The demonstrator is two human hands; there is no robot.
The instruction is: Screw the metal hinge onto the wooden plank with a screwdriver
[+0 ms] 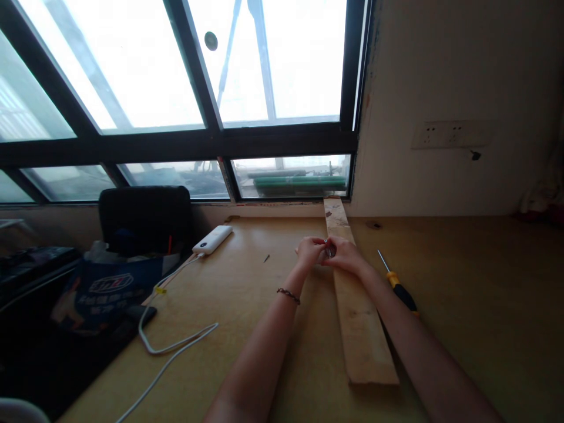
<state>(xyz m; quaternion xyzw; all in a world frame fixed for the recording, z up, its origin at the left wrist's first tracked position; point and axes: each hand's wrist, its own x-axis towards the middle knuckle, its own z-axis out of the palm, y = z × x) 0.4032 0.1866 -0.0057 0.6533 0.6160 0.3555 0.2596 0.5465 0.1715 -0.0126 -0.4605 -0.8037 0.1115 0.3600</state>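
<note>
My left hand point(309, 252) and my right hand point(346, 255) meet over the left edge of a long wooden plank point(359, 317). Fingertips of both pinch a small shiny metal piece point(328, 249); its exact kind is too small to make out. The plank lies lengthwise on the table, its far end at the window wall. Right of it, beside my right forearm, rests a screwdriver point(399, 288) with a yellow and black handle, shaft pointing away. To the left of my hands a small dark pointed object point(267, 258), perhaps a screw, lies on the tabletop.
On the wooden table point(238, 288), a white power bank point(213, 239) sits near the left edge with a white cable point(165, 351) trailing towards me. Left of the table stand a black chair point(145, 214) and a blue bag point(114, 288). Wall sockets point(453, 134) are at the right.
</note>
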